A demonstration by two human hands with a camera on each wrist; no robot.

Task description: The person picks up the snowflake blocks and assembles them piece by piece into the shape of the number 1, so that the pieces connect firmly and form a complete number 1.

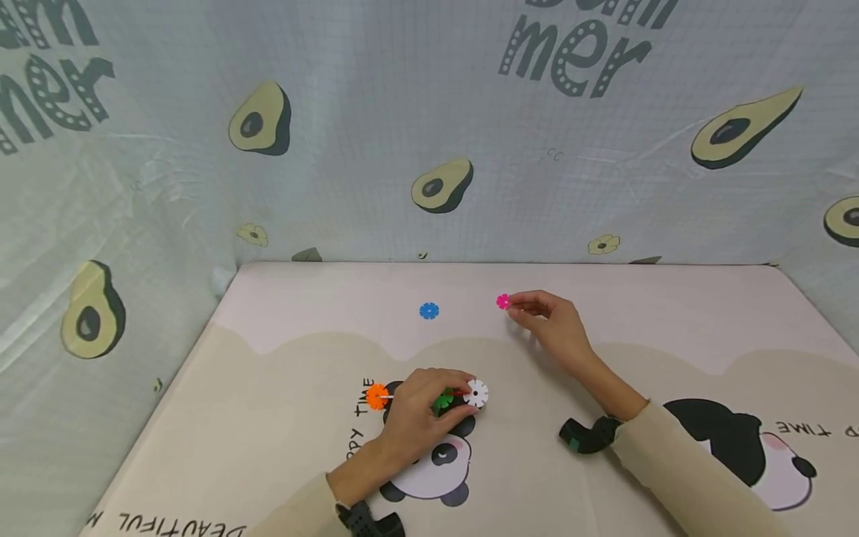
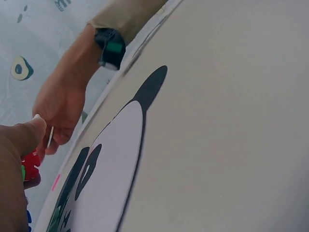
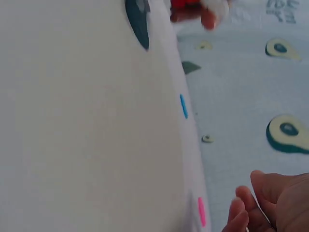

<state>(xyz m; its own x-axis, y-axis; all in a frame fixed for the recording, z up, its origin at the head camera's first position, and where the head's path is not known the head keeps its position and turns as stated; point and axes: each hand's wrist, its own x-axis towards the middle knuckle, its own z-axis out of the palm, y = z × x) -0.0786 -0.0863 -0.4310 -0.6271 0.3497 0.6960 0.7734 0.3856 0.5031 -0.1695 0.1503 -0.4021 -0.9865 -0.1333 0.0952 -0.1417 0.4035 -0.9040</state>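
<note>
My left hand [image 1: 424, 409] grips a joined row of notched plastic discs above the table. In the head view an orange disc [image 1: 377, 397] sticks out at its left end and a white disc [image 1: 476, 394] at its right end. Between thumb and fingers a green disc [image 1: 443, 401] shows; a red disc [image 2: 31, 165] is clearer in the left wrist view. The palm hides the middle of the row. My right hand [image 1: 552, 322] reaches to a pink disc [image 1: 503, 301] lying on the table. The right wrist view shows its loosely bent fingers [image 3: 237, 212] beside that disc [image 3: 202, 211], not around it.
A blue disc [image 1: 429, 310] lies left of the pink one near the back of the table [image 1: 282, 432]. The table cover has printed pandas and lettering. Behind it rises a hanging sheet [image 1: 349, 112] with avocado prints. Each wrist wears a black camera strap [image 1: 590, 435].
</note>
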